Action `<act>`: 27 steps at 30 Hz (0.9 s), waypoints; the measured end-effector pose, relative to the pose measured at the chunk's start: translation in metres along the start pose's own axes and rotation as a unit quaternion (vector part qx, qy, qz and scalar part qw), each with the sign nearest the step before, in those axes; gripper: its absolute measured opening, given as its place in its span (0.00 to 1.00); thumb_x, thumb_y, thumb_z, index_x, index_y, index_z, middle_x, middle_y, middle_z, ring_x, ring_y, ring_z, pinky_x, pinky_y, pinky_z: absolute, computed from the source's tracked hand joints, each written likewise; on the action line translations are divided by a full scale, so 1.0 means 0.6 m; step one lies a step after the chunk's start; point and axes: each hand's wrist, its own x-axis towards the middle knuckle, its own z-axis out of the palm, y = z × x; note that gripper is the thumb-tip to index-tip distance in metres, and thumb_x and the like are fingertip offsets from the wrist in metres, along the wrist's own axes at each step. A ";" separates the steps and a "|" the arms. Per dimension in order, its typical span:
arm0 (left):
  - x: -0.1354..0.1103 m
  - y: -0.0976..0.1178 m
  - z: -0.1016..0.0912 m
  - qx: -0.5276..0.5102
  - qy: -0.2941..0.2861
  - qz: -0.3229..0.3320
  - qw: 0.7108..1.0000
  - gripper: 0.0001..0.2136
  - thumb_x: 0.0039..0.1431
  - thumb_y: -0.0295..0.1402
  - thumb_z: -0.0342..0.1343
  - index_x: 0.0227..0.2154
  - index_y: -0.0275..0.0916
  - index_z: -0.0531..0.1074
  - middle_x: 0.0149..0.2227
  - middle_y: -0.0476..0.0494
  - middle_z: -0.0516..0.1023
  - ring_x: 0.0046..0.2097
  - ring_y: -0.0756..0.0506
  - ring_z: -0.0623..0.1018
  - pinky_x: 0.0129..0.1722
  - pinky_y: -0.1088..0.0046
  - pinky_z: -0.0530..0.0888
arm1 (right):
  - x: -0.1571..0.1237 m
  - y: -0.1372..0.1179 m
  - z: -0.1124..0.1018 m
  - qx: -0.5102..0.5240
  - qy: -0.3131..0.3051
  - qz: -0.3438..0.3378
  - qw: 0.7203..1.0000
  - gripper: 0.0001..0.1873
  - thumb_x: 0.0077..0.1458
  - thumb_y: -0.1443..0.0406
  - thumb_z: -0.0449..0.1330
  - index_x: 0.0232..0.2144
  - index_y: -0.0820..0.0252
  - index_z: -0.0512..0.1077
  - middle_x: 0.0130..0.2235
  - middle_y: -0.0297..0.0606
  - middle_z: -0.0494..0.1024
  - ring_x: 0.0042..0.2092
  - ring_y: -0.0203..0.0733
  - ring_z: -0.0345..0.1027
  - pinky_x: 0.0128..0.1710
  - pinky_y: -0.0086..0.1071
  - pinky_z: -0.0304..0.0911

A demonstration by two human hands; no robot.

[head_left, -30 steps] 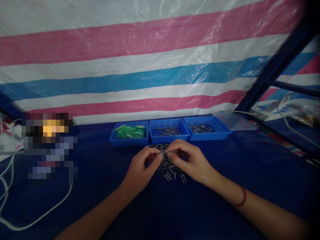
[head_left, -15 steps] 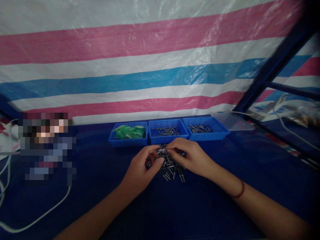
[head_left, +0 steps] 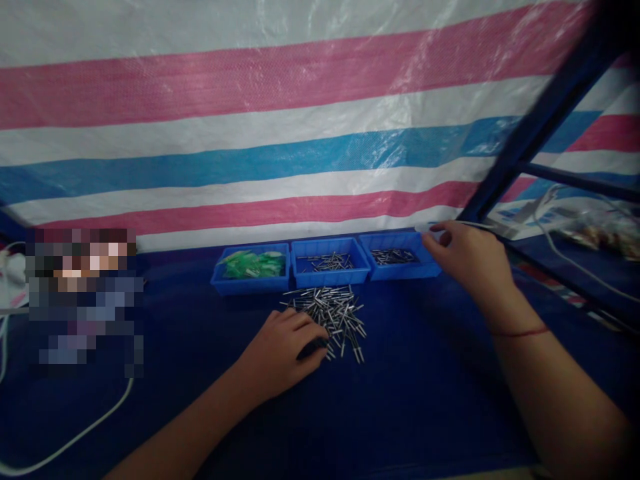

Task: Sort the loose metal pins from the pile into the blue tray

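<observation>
A loose heap of silver blind rivets (head_left: 337, 310) lies on the dark blue table. My left hand (head_left: 285, 347) rests at the heap's left edge, its fingers curved and its thumb apart, with no rivet visible in its grasp. My right hand (head_left: 473, 257) is over the right end of the right blue bin (head_left: 410, 270). Its thumb and forefinger are drawn close together; whatever is between them is too small to make out. More rivets lie in that bin and in the middle blue bin (head_left: 333, 277).
Left of these stands another blue bin (head_left: 250, 287) with green plastic packets (head_left: 254, 264). A striped tarp (head_left: 275, 160) hangs behind. A white cable (head_left: 107, 417) curves along the left side, and a dark frame post (head_left: 530, 127) rises at the right.
My right hand has left the rivet heap and moved right and back to the right bin. My left hand has shifted slightly towards me, and its fingers have lowered onto the heap's edge.
</observation>
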 end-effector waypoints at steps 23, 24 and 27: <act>0.010 -0.004 0.004 -0.165 0.130 -0.073 0.975 0.06 0.64 0.31 0.48 0.38 0.38 0.69 0.37 0.46 0.75 0.39 0.48 0.74 0.41 0.72 0.69 | -0.105 -0.188 0.011 0.384 -0.221 -0.325 0.835 0.08 0.53 0.63 0.60 0.36 0.60 0.73 0.34 0.39 0.75 0.38 0.41 0.67 0.38 0.35 0.62; 0.010 -0.002 0.003 -0.203 0.140 -0.095 0.964 0.06 0.63 0.32 0.48 0.37 0.38 0.69 0.36 0.47 0.75 0.37 0.48 0.74 0.39 0.74 0.69 | -0.109 -0.194 0.011 0.400 -0.227 -0.327 0.826 0.07 0.54 0.63 0.60 0.36 0.59 0.73 0.34 0.39 0.75 0.38 0.41 0.67 0.38 0.34 0.62; 0.010 0.002 0.004 -0.292 0.165 -0.127 0.934 0.06 0.63 0.34 0.49 0.37 0.38 0.69 0.34 0.48 0.75 0.36 0.49 0.74 0.37 0.75 0.70 | -0.117 -0.204 0.010 0.442 -0.231 -0.308 0.811 0.06 0.57 0.64 0.57 0.33 0.59 0.72 0.31 0.37 0.74 0.35 0.39 0.67 0.36 0.33 0.62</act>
